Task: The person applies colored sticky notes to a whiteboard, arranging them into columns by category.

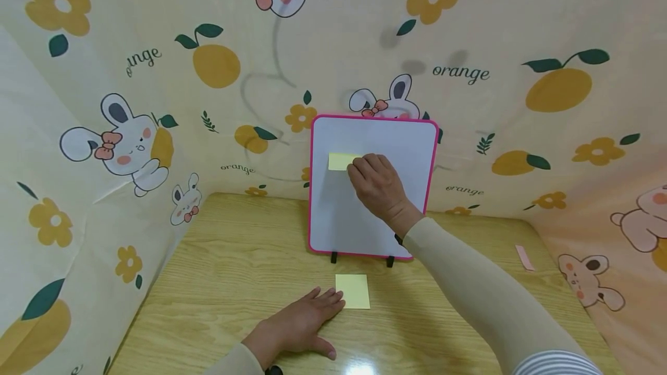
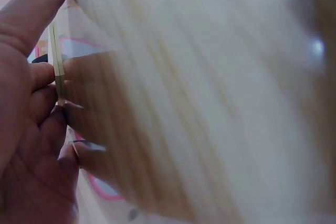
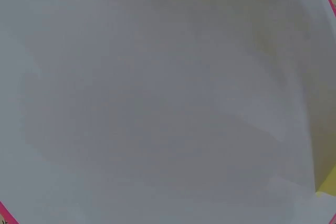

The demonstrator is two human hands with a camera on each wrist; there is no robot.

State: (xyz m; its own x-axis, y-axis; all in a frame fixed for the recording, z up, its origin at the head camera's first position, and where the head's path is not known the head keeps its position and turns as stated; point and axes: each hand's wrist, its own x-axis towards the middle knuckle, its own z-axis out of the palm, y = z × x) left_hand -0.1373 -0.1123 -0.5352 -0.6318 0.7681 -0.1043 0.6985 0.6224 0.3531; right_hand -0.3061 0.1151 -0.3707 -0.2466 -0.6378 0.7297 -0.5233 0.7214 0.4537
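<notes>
A white board with a pink rim stands upright on small black feet. My right hand, its fingers curled, pinches the right end of a yellow sticky note against the upper part of the board. Only a yellow corner of that note shows in the right wrist view, with the white surface filling the rest. On the table, my left hand lies with fingers extended, fingertips at the left edge of a yellow sticky note pad. The left wrist view shows the pad's thin edge beside the fingers.
The wood-grain table meets a patterned cloth backdrop at the back and sides. A small pink strip lies toward the table's right side. Near the left wrist is a small black round object.
</notes>
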